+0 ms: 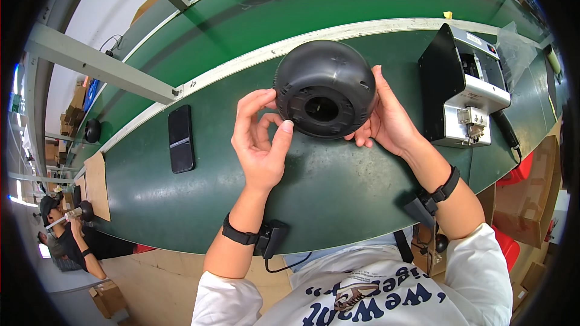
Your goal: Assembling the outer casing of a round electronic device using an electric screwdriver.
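Observation:
Between my two hands is a round black plastic housing (332, 69), raised over the green tabletop (241, 205). A ringed opening with a dark hole in its middle faces toward me. My left hand (260, 139) touches the housing's left side, with its fingers curled and the thumb near the lower rim. At the right side, my right hand (389, 118) has its palm and fingers against the housing; some of those fingertips are hidden beneath it. Both wrists wear black straps with small black devices.
A black phone (180, 139) lies on the table to the left. On the right stands a black and silver bench machine (465, 90), with a black-handled tool (505, 130) beside it and clear plastic wrap (516, 54) behind. Another person (78, 235) works at the far left.

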Demonstrator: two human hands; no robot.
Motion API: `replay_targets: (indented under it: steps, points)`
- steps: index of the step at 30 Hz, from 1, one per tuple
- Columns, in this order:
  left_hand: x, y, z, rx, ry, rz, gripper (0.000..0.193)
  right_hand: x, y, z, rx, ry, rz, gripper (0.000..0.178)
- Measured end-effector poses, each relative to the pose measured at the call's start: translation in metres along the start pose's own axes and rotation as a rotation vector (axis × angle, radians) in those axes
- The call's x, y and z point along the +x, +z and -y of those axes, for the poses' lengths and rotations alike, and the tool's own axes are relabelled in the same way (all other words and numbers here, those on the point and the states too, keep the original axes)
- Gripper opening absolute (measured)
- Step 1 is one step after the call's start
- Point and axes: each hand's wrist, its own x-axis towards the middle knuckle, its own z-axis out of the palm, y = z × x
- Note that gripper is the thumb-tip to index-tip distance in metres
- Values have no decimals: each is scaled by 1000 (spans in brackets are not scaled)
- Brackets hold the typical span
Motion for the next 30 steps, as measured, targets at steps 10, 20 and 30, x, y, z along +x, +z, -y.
replay_targets:
  steps: [10, 20, 30]
  points:
    - [-1, 1, 3, 4, -60, -16, 47, 0, -2, -4, -41, 41, -34, 95]
    - [3, 4, 2, -85, -238, -21, 68, -2, 0, 1, -141, -36, -121, 70]
    - [7, 7, 2, -281, -432, -32, 54, -2, -1, 3, -53, -226, -43, 43]
